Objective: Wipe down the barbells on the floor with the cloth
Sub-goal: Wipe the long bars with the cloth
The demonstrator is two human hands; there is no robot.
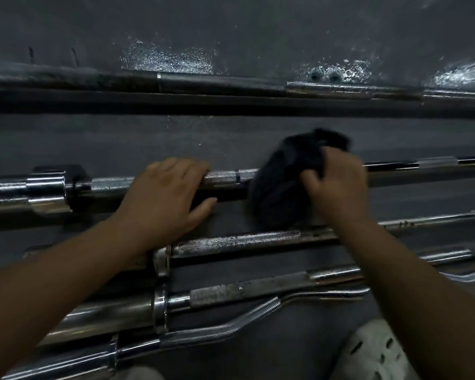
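Note:
Several steel barbells lie side by side on the dark rubber floor. The middle barbell [231, 176] runs left to right, with a chrome sleeve at its left end. My left hand [165, 196] rests over its knurled shaft, fingers draped on top and thumb below. My right hand [337, 185] grips a dark cloth [283, 179] bunched around the same shaft, just right of the left hand. The cloth hides that part of the bar. Its upper edge is blurred.
Another long barbell [220, 83] lies farther away, near wet, shiny patches of floor [167, 58]. Nearer me lie two straight bars [244, 241] [247, 292] and a curl bar [231, 325]. A white perforated clog [379, 352] shows at the bottom right.

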